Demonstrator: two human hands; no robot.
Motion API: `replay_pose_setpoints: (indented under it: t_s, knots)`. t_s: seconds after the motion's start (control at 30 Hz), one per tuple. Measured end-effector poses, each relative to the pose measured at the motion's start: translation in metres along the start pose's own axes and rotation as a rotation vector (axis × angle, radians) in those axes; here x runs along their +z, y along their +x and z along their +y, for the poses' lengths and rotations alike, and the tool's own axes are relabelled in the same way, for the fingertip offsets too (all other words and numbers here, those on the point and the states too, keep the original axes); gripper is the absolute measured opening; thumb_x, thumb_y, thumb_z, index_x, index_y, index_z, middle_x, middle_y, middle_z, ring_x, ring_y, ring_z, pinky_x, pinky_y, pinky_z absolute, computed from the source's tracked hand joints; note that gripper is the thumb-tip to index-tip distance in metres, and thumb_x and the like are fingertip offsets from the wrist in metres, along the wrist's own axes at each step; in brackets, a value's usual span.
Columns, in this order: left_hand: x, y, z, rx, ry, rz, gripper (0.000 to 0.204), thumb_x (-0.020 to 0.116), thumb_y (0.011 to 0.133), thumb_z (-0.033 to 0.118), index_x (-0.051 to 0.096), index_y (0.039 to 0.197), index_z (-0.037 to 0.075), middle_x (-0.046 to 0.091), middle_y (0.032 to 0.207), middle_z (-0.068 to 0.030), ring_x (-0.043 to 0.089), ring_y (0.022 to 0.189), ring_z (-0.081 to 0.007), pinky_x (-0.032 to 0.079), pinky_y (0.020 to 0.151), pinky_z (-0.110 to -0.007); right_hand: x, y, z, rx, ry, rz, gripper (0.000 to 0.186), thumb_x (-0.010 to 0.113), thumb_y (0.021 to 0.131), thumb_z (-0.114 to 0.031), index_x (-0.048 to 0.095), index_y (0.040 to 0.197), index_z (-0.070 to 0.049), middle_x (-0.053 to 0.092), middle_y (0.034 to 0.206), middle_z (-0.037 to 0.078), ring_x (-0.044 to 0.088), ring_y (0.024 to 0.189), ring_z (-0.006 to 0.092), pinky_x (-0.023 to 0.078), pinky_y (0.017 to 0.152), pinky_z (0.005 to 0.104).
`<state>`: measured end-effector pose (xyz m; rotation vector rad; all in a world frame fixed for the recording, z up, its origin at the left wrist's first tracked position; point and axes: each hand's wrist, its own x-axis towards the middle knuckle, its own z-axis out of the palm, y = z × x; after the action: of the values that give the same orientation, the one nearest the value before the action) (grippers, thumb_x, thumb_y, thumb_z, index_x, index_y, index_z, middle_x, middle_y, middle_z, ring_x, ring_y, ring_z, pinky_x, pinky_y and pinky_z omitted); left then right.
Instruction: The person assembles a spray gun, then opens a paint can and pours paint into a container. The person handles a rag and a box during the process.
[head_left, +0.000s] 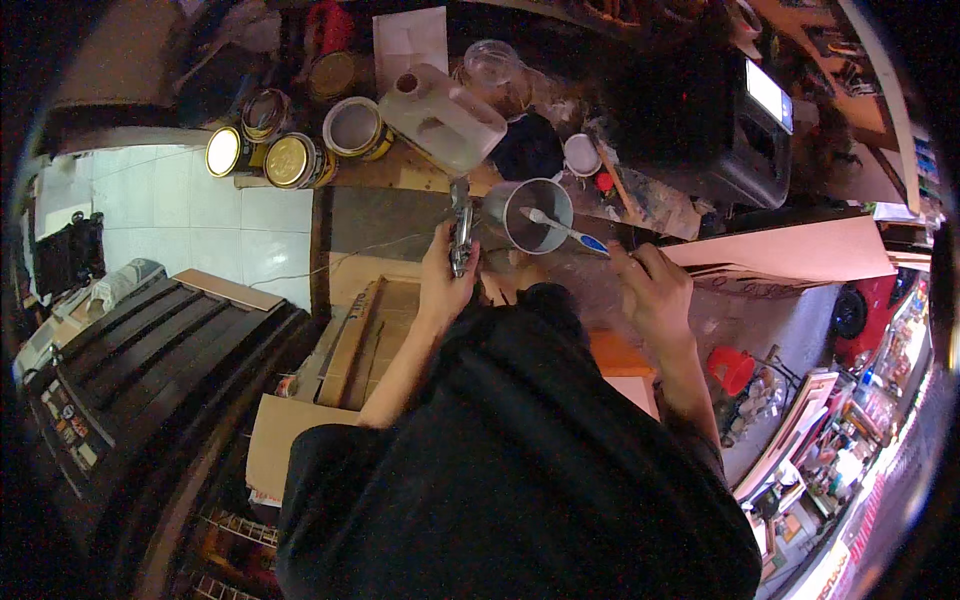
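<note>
My right hand (655,290) pinches the end of a blue and white toothbrush (590,241). Its white head reaches into the mouth of a round metal container (499,217) in front of me. Upright in my left hand (446,278) is a shiny, narrow metal part (461,232), just left of the container. My left fingers wrap round its lower portion, and its exact kind cannot be made out. Behind these lies a translucent plastic jug (447,115) with a handle, tilted on the bench.
Several paint cans (290,160) stand at the back left. A black case (700,125) sits at the back right, with a white cup (582,156) nearer the middle. Cardboard boxes (310,425) are by my left arm, and a red bucket (731,371) is beyond my right forearm.
</note>
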<state>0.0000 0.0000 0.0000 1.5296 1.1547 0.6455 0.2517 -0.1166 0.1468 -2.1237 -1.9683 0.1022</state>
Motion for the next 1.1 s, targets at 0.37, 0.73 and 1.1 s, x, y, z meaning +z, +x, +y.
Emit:
replay_pose_setpoints:
  t_s: [0.37, 0.73, 1.1]
  knots:
    - [0.051, -0.005, 0.018, -0.157, 0.051, -0.005, 0.039, 0.061, 0.097, 0.021, 0.05, 0.128, 0.001, 0.061, 0.097, -0.013, 0.058, 0.089, -0.019, 0.048, 0.081, -0.034, 0.013, -0.024, 0.057, 0.054, 0.155, 0.132, 0.037, 0.064, 0.076, 0.001, 0.07, 0.11, -0.014, 0.059, 0.083, 0.008, 0.06, 0.066, 0.0275, 0.05, 0.057, 0.0388]
    - [0.094, -0.003, 0.025, -0.271, -0.067, 0.035, 0.035, 0.06, 0.098, 0.026, 0.052, 0.126, 0.005, 0.058, 0.098, -0.0043, 0.053, 0.091, -0.0137, 0.045, 0.084, -0.03, 0.029, -0.028, 0.107, 0.089, 0.32, 0.201, 0.032, 0.065, 0.078, -0.003, 0.071, 0.108, -0.016, 0.065, 0.092, 0.007, 0.066, 0.072, 0.028, 0.053, 0.06, 0.037]
    - [0.133, 0.005, -0.002, -0.245, -0.146, 0.083, 0.025, 0.061, 0.098, 0.021, 0.056, 0.115, 0.003, 0.059, 0.089, -0.0027, 0.055, 0.083, -0.0109, 0.046, 0.074, -0.029, 0.051, -0.029, 0.141, 0.213, 0.642, 0.173, 0.021, 0.06, 0.089, -0.001, 0.066, 0.109, -0.007, 0.066, 0.09, 0.014, 0.066, 0.075, 0.0311, 0.052, 0.065, 0.0359]
